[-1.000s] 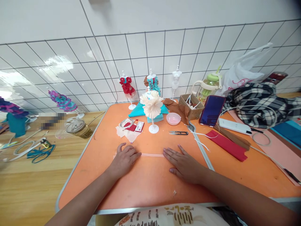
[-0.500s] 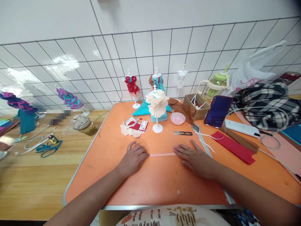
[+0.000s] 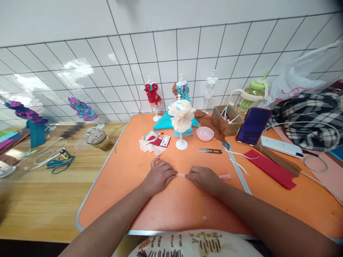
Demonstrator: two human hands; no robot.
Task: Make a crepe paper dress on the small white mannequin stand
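Note:
A thin pink strip [image 3: 181, 175] lies on the orange table. My left hand [image 3: 160, 175] presses its fingers together on the strip's left part. Close by on the right, my right hand [image 3: 205, 180] pinches the same strip, and a loose end shows beyond that hand. Behind them stands a small white dress form with a cream ruffled flower [image 3: 182, 119]. Black thread snips [image 3: 211, 151] and a pink bowl [image 3: 205, 134] are behind my right hand.
Dress forms in red [image 3: 152, 93] and teal [image 3: 182, 91] stand near the tiled wall. A phone [image 3: 253, 125], a cardboard box [image 3: 227, 121], red crepe paper [image 3: 270, 168] and a drink jug [image 3: 250, 94] are at the right. A glass jar [image 3: 99, 140] sits left on the wooden table [image 3: 64, 203].
My right hand has moved left along the strip, close to my left hand, and its fingers have gone from spread to pinched. The strip's right end has come into view. The view has shifted slightly.

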